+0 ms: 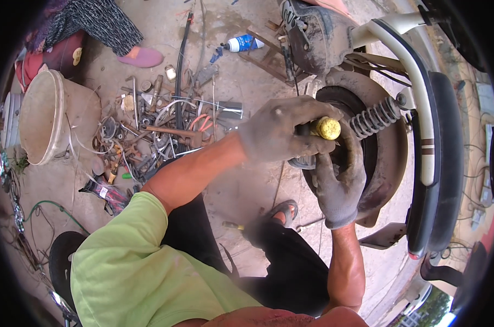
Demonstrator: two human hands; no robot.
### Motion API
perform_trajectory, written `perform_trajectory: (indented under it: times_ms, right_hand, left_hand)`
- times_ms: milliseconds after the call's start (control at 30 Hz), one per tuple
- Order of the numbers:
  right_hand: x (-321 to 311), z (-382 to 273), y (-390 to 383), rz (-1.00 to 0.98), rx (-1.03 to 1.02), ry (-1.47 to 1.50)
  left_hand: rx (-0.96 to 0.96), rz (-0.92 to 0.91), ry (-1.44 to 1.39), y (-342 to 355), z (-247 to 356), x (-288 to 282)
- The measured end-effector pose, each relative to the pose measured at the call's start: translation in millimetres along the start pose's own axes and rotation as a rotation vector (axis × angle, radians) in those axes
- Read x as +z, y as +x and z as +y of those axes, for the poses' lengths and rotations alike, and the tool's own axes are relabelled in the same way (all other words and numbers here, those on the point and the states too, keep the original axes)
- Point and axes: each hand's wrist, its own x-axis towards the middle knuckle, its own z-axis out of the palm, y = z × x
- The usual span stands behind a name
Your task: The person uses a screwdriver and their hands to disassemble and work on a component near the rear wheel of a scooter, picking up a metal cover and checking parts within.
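Here, left fingers point(314, 109) wrapped round yellow-ended handle point(328, 128), right fingers point(356, 156) near wheel point(394, 170), grip unclear.

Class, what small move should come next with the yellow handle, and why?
Perhaps tilt the yellow handle slightly to check its seating: the left hand grips it, the right hand is close by at the wheel, and the handle's far end is hidden.

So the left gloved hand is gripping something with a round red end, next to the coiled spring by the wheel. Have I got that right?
Not quite: the round end is yellow, not red, as the head view shows. The left gloved hand is indeed gripping it, next to the coiled spring by the wheel.
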Motion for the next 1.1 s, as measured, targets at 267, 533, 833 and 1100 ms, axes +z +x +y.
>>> perform_trajectory:
  times_ms: [267,533,833,1100]
  right_hand:
    - [10.9,40.1,-23.8,-0.278,0.569,0.112]
    - [31.9,60.0,-9.1,-0.346,0.570,0.082]
    - [35.7,70.7,-5.8,-0.375,0.382,-0.180]
    - [35.4,59.3,-7.6,-0.311,0.244,-0.305]
  left_hand:
    - [-0.315,0.250,-0.267,12.9,-13.6,-2.9]
    - [-0.487,0.353,-0.517,22.9,-28.2,-14.1]
    - [-0.486,0.417,-0.544,20.4,-36.6,-20.8]
    - [-0.368,0.443,-0.249,8.3,-4.5,-32.6]
